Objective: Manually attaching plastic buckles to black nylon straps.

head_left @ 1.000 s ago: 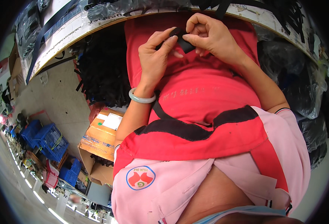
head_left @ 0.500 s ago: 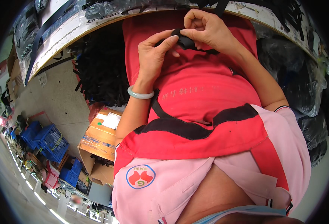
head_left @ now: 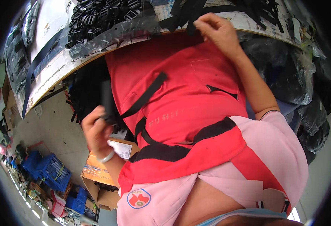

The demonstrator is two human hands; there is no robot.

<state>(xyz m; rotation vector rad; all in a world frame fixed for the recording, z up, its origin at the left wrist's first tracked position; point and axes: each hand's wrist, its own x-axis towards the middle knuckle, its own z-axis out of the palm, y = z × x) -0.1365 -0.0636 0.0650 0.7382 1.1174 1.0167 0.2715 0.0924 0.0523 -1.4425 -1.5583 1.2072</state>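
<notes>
My left hand (head_left: 97, 131) is out to the left beside the apron, closed on a black webbing strap (head_left: 145, 96). One length of it swings across the red apron (head_left: 180, 67); another dark piece stands up above the fingers, smeared by motion. A small dark part at the fingertips is too blurred to make out. At the table's near edge, my right hand (head_left: 220, 34) has its thumb and forefinger pinched at the end of another black strap (head_left: 192, 25), which lies among several loose straps.
Many black plastic buckles (head_left: 94, 19) are heaped on the white table (head_left: 50, 22), beside clear plastic film (head_left: 116, 35). Bagged black goods (head_left: 286, 71) stand at the right. Lower left are an open cardboard box (head_left: 97, 167) and blue crates (head_left: 52, 171).
My hands were together over the apron on a black piece. The left has swung down and left with the strap; the right has gone to straps at the table edge. The view has shifted.
</notes>
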